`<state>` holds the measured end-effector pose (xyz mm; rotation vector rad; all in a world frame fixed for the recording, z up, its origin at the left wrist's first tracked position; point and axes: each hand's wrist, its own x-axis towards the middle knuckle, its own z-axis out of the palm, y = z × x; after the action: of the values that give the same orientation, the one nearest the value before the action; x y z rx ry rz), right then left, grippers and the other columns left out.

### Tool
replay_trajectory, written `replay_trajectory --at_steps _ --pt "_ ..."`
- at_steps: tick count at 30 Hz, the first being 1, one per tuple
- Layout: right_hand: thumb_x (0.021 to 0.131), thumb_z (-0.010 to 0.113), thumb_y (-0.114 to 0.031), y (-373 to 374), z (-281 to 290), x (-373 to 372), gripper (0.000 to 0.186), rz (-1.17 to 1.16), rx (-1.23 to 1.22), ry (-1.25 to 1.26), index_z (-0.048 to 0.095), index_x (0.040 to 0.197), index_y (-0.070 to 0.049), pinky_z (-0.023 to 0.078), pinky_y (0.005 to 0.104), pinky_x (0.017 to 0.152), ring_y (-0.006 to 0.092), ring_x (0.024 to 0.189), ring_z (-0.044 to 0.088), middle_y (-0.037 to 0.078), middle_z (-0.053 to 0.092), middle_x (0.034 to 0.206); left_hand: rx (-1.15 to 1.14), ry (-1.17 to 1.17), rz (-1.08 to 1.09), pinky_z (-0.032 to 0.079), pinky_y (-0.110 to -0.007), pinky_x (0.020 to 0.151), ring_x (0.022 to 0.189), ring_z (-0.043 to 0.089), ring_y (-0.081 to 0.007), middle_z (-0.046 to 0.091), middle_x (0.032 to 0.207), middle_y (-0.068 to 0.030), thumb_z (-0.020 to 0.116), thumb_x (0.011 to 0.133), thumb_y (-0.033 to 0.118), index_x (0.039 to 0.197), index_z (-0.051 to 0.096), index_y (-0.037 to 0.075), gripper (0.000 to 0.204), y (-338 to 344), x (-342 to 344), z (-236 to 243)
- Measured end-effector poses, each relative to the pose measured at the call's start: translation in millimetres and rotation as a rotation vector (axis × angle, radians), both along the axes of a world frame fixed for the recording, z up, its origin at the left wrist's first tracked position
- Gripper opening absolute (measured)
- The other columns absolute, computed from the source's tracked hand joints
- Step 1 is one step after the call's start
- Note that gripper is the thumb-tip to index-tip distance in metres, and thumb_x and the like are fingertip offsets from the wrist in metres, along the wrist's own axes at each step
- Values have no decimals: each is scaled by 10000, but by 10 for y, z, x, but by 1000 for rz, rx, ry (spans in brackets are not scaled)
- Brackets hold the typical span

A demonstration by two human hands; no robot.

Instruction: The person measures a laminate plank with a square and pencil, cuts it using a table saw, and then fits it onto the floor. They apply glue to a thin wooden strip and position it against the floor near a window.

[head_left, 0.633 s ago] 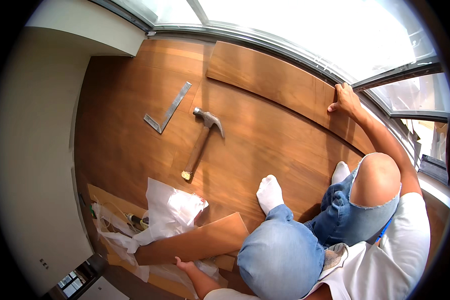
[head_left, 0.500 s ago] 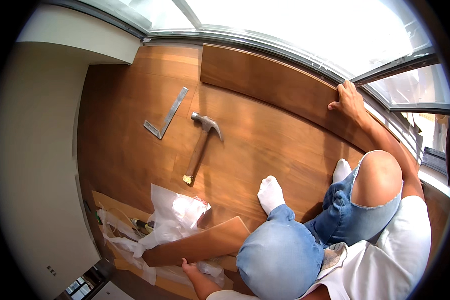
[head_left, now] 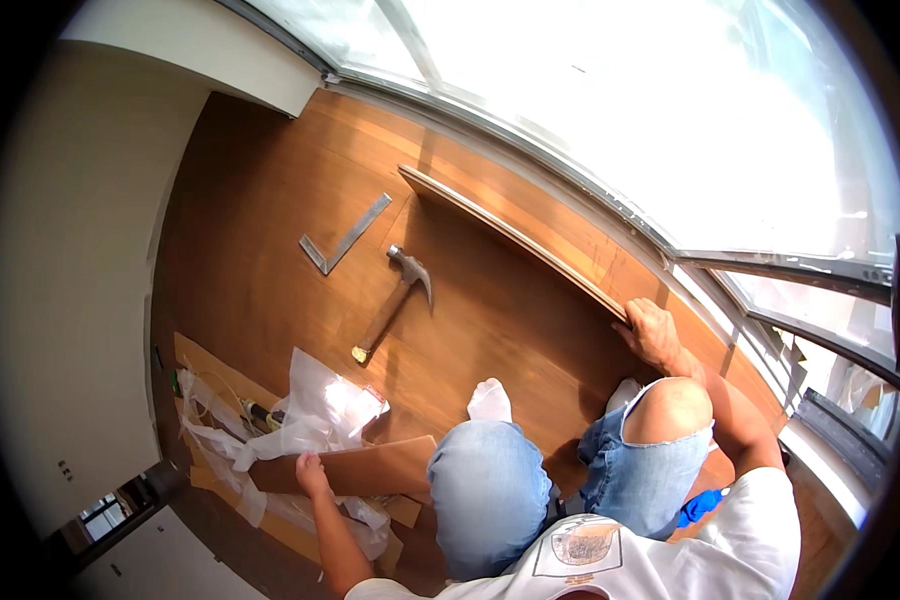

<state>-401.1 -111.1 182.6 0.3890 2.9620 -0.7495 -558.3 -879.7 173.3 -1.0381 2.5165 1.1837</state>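
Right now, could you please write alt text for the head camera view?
A person's right hand grips a long wooden plank, tilted on edge over a wood floor near a window. The left hand touches a brown board beside white wrapping; a claw hammer and L-shaped metal square lie on the floor.

Sq (head_left: 356, 234), hammer (head_left: 386, 311) on flr (head_left: 260, 200), L of plank (head_left: 530, 241).

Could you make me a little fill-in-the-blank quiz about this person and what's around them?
1. The person's ____ hand grips the long plank nearer the window.
2. The tool lying beside the L-shaped metal square is a ____.
3. The person's socks are ____.
4. The colour of the jeans is ____.

Missing words: right; hammer; white; blue.
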Motion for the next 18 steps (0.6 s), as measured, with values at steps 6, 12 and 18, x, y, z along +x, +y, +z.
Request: replay_trajectory --at_steps 6,12,18 --pt "829 774 -163 -72 985 131 304 25 2 -75 498 782 -44 481 483 634 389 757 606 154 575 741 385 -312 -966 454 -358 1074 1295 575 -246 586 1410 -143 600 1032 246 1398 565 23 430 2914 129 2316" --pt "827 792 -193 45 2537 673 328 6 6 -292 510 788 -31 456 489 616 415 699 592 177 588 727 422 -161 -787 458 -420 1066 1234 604 -361 644 1306 -184 562 1040 350 1332 603 15 446 2823 1518 2800" --pt "818 770 -348 -85 4419 666 403 111 102 -546 602 866 15 520 541 719 478 815 678 266 689 825 454 -347 -171 536 -401 897 1010 710 -303 737 1060 -168 625 983 407 1150 683 5 439 1924 3340 3489"
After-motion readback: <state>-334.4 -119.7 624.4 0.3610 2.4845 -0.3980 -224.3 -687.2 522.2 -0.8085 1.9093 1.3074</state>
